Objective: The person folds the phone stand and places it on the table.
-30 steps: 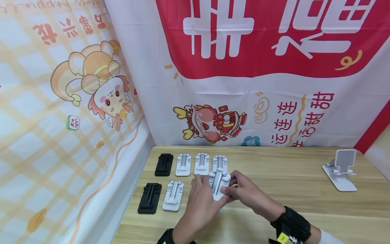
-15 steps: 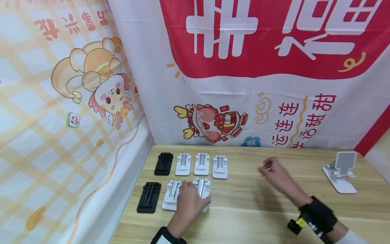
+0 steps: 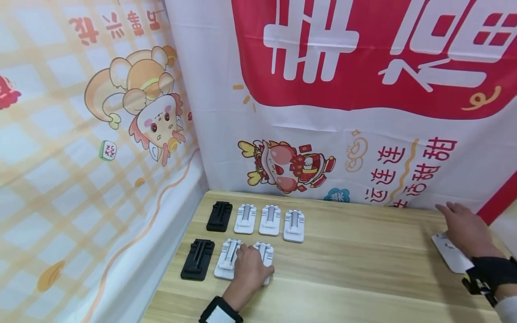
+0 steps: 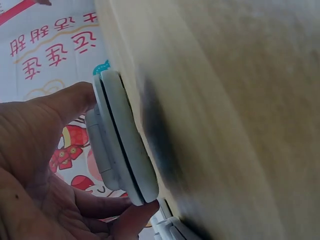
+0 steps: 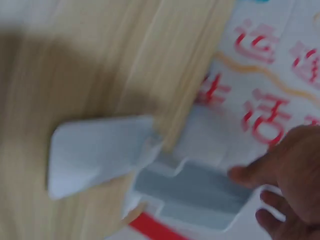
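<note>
In the head view my left hand (image 3: 248, 271) holds a folded white phone stand (image 3: 265, 252) at the right end of the front row. The left wrist view shows its thumb and fingers pinching the folded stand (image 4: 117, 135) by opposite edges, close to the tabletop. Far right, my right hand (image 3: 468, 229) is over an unfolded white phone stand (image 3: 450, 259) and covers much of it. In the blurred right wrist view, the thumb and fingers are spread at the edge of the stand's raised grey plate (image 5: 195, 192); whether they touch is unclear.
Left of my left hand lie another folded white stand (image 3: 226, 260) and a black one (image 3: 198, 259). Behind them, a row holds a black stand (image 3: 219, 216) and several white ones (image 3: 269, 220). A printed cloth (image 3: 210, 89) hangs behind the wooden table (image 3: 363, 264).
Both hands were on the folded white stand; my left hand carried it left to the front row. My right hand let go and swept right to the unfolded stand. The view turned slightly.
</note>
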`<state>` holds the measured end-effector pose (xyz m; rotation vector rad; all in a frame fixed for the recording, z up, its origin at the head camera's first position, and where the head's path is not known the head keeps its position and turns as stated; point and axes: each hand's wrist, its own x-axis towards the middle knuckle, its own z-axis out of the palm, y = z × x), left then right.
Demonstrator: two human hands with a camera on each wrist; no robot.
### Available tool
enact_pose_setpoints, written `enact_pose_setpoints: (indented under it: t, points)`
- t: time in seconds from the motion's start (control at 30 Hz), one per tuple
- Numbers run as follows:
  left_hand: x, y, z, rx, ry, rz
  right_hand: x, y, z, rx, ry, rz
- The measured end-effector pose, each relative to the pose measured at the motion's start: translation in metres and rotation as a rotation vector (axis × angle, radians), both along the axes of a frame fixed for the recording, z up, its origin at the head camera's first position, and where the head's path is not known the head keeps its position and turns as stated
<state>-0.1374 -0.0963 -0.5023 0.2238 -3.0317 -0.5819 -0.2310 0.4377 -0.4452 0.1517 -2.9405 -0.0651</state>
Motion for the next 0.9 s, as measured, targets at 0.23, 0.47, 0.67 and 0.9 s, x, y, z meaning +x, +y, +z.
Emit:
enact_pose_setpoints:
  t: [0.23,0.47,0.67,0.9]
  points:
    - [-0.002,0.001,-0.007,-0.029,0.013,-0.023,-0.003,0.021,-0.010,-0.007,-0.046,0.011]
    - [-0.003,0.000,-0.009,-0.016,-0.051,-0.016,0.001,0.032,-0.005,-0.026,-0.021,-0.057]
    - [0.000,0.001,0.006,-0.045,-0.088,-0.049,0.005,0.030,0.004,-0.045,0.016,-0.034]
    - [0.007,0.006,0.044,0.123,0.011,-0.123,0.003,-0.029,0.037,-0.137,0.072,0.158]
